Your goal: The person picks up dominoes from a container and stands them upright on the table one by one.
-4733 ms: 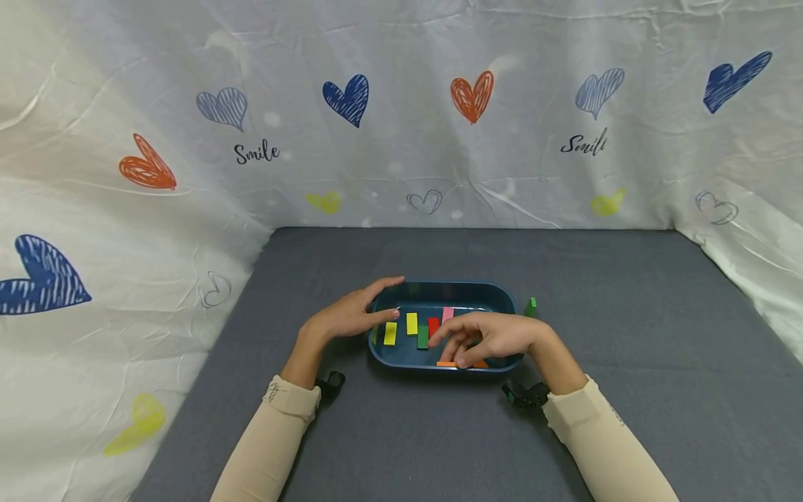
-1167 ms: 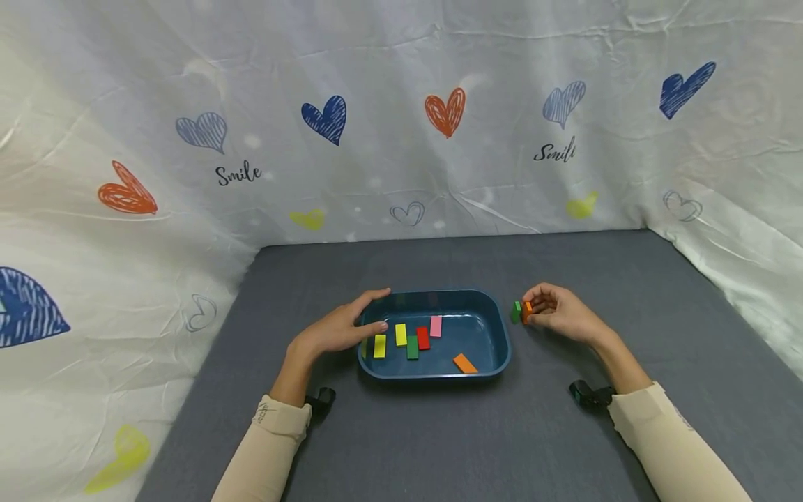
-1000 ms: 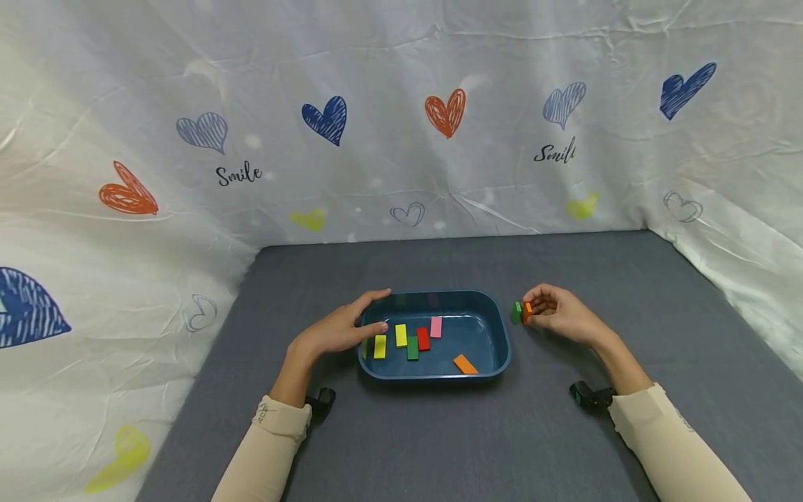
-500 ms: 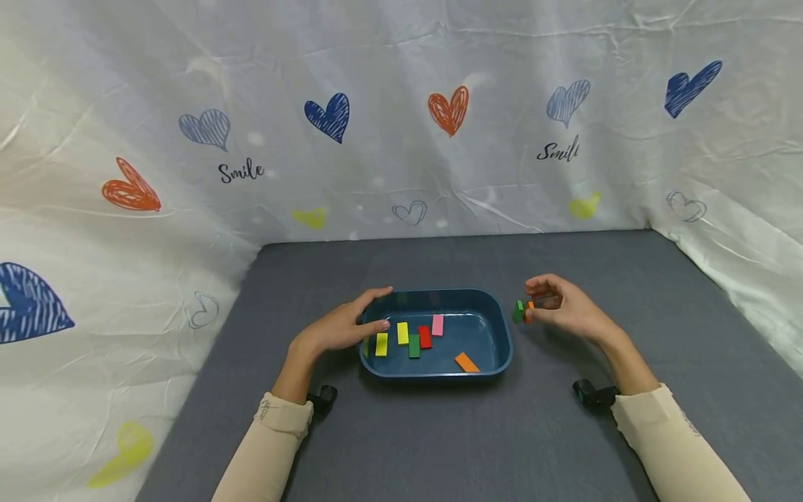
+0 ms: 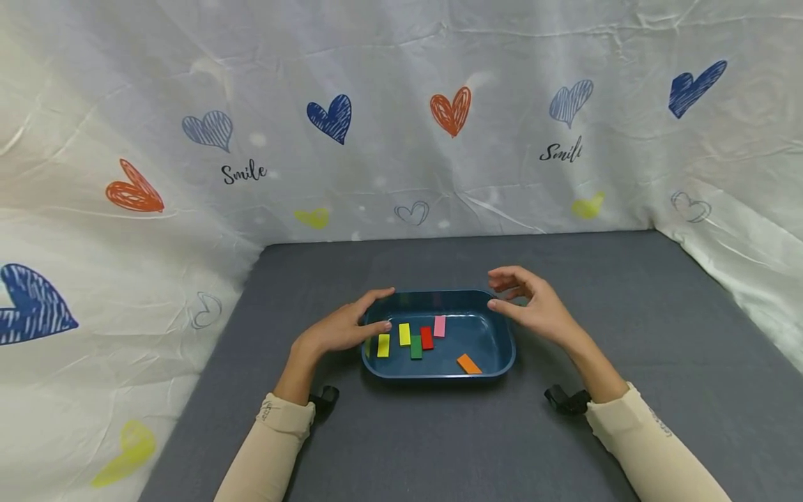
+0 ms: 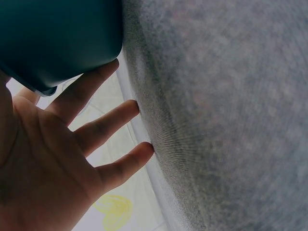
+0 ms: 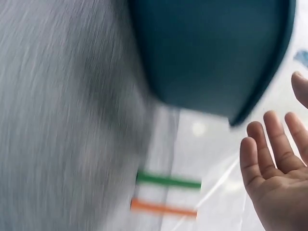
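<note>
A dark blue tray (image 5: 433, 377) lies on the table with several small coloured domino blocks inside: yellow, a green one (image 5: 416, 347), a red one (image 5: 427, 338), a pink one (image 5: 440, 326) and, near its front right, an orange one (image 5: 468, 364). My left hand (image 5: 335, 328) rests on the tray's left end with straight, spread fingers. My right hand (image 5: 533, 303) is held up by the tray's far right corner, fingers relaxed and holding nothing. In the right wrist view, a green domino (image 7: 168, 180) and an orange domino (image 7: 163, 208) stand on edge, parallel; the right hand hides them in the head view.
Grey cloth covers the table (image 5: 439, 446). A white curtain (image 5: 389, 167) printed with hearts hangs behind it and along its sides. Dark wrist straps sit at both wrists, below beige sleeves (image 5: 270, 446).
My right hand took an orange domino from the tray to beside the standing green one, let go of it, and has moved left to the tray's right end. The left hand stays put.
</note>
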Available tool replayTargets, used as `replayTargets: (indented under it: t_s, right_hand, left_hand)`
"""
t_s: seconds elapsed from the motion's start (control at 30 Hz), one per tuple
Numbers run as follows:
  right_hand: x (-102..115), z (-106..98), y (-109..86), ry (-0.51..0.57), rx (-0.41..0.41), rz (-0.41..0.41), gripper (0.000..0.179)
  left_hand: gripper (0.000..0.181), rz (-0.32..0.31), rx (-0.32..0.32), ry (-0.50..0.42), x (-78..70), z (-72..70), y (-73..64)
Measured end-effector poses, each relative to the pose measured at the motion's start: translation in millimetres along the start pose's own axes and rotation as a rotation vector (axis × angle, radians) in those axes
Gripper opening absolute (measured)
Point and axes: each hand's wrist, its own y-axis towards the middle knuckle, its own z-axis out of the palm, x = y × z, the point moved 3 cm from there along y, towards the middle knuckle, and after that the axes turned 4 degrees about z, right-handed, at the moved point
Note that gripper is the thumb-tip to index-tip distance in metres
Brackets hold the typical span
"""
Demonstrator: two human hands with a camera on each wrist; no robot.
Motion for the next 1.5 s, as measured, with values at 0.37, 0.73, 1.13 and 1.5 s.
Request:
replayTargets:
  t_s: [0.37,0.73,1.13,1.5]
  right_hand:
    - [18.4,44.8,13.8,0.075,0.092,-0.040,0.047]
    - [20.9,63.2,20.3,0.065,0.175,-0.012,0.043]
    - [22.0,70.9,21.4,0.027,0.277,0.032,0.050]
    - [16.1,80.8,27.0,-0.101,0.287,0.062,0.051]
  left_hand:
    - [0.070,-0.005,-0.005,0.009,-0.3,0.8,-0.2]
    - [0.069,-0.012,-0.004,0.005,-0.6,-0.1,0.8]
    - [0.069,-0.001,-0.001,-0.001,-0.4,-0.5,1.1]
    - [0.070,0.010,0.013,0.006,-2.8,-2.0,-0.1]
